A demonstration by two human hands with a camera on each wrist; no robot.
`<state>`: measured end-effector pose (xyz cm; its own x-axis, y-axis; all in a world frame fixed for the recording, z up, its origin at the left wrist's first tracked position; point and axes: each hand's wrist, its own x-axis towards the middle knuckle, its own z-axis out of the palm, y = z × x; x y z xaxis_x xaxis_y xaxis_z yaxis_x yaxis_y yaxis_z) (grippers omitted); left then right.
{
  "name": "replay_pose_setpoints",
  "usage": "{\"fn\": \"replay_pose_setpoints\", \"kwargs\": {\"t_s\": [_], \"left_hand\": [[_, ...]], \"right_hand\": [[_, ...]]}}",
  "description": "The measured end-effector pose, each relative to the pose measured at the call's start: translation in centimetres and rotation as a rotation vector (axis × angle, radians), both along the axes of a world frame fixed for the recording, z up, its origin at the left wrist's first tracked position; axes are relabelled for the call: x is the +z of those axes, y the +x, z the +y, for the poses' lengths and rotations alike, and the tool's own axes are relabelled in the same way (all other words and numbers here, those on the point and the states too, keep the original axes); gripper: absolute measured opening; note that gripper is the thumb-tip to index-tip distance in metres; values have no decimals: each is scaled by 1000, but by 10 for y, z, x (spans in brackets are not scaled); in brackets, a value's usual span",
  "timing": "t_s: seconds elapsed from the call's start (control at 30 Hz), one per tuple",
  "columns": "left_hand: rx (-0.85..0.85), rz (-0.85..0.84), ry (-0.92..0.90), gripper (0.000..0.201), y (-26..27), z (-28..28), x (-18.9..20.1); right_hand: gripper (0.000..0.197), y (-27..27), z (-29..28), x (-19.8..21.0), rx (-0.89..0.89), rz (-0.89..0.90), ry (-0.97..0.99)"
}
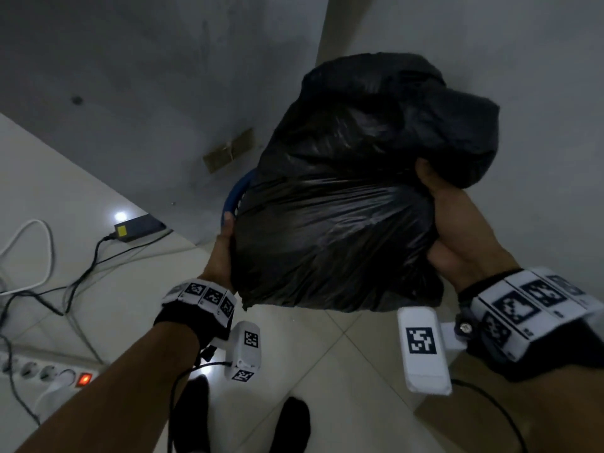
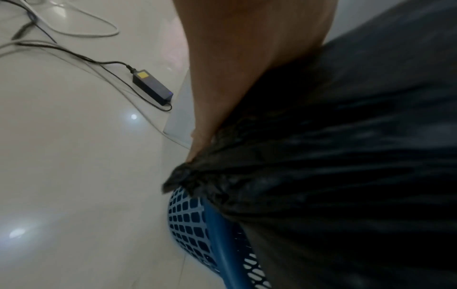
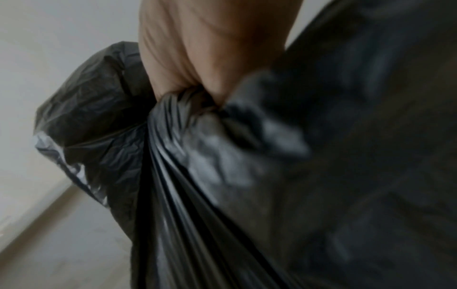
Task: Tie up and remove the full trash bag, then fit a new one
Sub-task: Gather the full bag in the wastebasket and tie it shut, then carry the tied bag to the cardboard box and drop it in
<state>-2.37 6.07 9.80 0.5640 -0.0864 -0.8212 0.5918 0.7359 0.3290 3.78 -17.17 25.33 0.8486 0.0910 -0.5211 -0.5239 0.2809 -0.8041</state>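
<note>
A full black trash bag [image 1: 343,197] bulges up in front of me, over a blue mesh bin [image 2: 195,224] of which only a strip of rim [image 1: 233,197] shows in the head view. My left hand [image 1: 222,253] grips the bag's left edge, pinching a bunch of plastic [image 2: 183,176] just above the bin's rim. My right hand [image 1: 454,223] grips the bag's right side, with gathered folds [image 3: 197,121] squeezed inside its fist. A loose lump of bag plastic [image 3: 94,109] sticks out past the right hand.
A power brick [image 1: 139,227] and several cables [image 1: 65,282] lie on the tiled floor to the left, with a power strip [image 1: 49,372] at the lower left. Grey walls meet in a corner behind the bag. My dark socks [image 1: 291,423] stand below the bag.
</note>
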Motion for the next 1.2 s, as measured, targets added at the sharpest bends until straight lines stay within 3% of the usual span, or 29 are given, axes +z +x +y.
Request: {"fn": "replay_pose_setpoints", "kwargs": {"t_s": [0.17,0.4,0.63,0.7,0.77,0.8,0.9,1.0,1.13,1.2], "left_hand": [[-70,-78,-75,78,-15,3,38],[-37,-140,-93,65,-45,14,138],[-47,-245,-51,66,-106,32,296],[-44,-286,57,57,-132,43,339],[13,-293,46,43,-160,59,379],[57,-289,33,52,-176,65,392],[181,-350,100,69,-214,87,426],[225,-382,152,52,-242,107,463],[269,-364,190,62,-286,147,470],[299,-306,217,66,-311,168,470]], "right_hand": [[30,-23,-1,40,9,-6,12],[57,-52,9,116,30,-100,-130],[42,-99,27,227,75,-166,-301],[39,-119,35,259,120,-192,-335],[49,-142,47,292,206,-221,-333],[56,-153,53,305,268,-234,-317],[43,-182,74,340,440,-278,-232],[38,-202,99,364,516,-263,-128],[66,-215,140,389,473,-256,-93],[69,-218,166,402,449,-254,-80]]}}
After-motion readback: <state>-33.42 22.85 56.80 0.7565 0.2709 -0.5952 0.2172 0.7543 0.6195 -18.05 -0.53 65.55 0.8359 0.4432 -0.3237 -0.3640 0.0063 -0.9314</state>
